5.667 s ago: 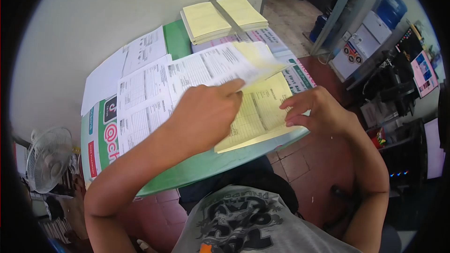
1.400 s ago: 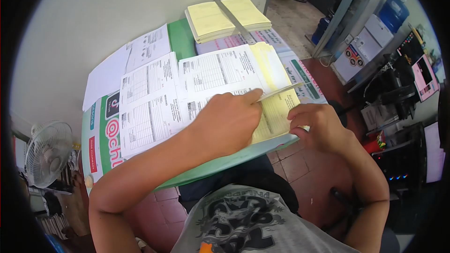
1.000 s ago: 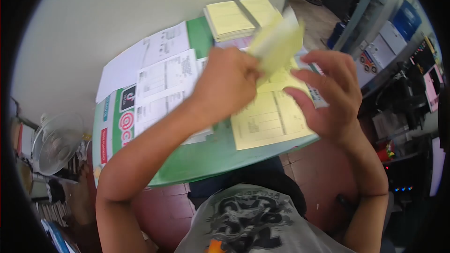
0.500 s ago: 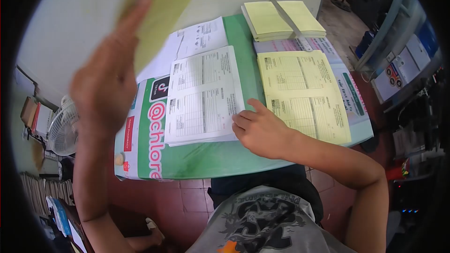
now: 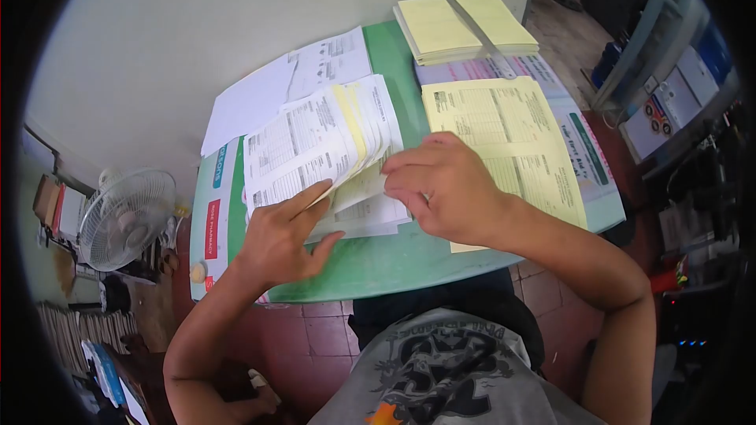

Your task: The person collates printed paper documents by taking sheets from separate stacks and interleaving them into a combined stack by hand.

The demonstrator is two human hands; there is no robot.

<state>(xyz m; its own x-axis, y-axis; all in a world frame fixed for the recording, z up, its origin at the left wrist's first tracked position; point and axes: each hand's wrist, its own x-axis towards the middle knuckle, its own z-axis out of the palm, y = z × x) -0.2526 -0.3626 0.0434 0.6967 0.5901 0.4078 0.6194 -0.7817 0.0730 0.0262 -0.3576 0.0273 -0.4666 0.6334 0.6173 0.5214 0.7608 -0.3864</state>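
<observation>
I'm working over white printed forms (image 5: 287, 142) on the left side of the green tabletop (image 5: 354, 279), their near-right edges lifting and fanning. My left hand (image 5: 285, 240) is touching that raised edge, its grip standing loosely open, thumb apart from the fingers. My right hand (image 5: 445, 185) is curling half closed beside the lower sheets; I can't tell whether its grip is pinching any. Yellow printed forms (image 5: 500, 122) are already lying flat as a separate pile, while the white ones, I judge, are remaining partway handled, not yet settling level.
</observation>
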